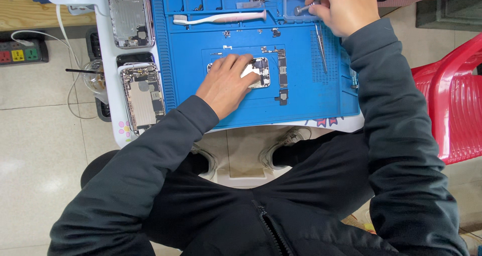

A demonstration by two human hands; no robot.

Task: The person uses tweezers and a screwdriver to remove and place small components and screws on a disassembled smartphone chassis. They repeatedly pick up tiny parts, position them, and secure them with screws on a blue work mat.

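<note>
Already gutted, the phone [261,71] lies under the flat left hand [228,83]; right hand [344,7] pinches a screwdriver [304,7] far right; reassembly remains.

Under my left hand [227,83] the opened phone shell [261,72] showed bare, dull metal. The work mat [301,93] looked like matt blue rubber, ribbed along its left edge. My right hand [346,5] pinched a shiny steel tool [303,8]. The toothbrush [221,18] was smooth white plastic, the tweezers [320,47] brushed metal, my sleeves soft matt cloth.
</note>
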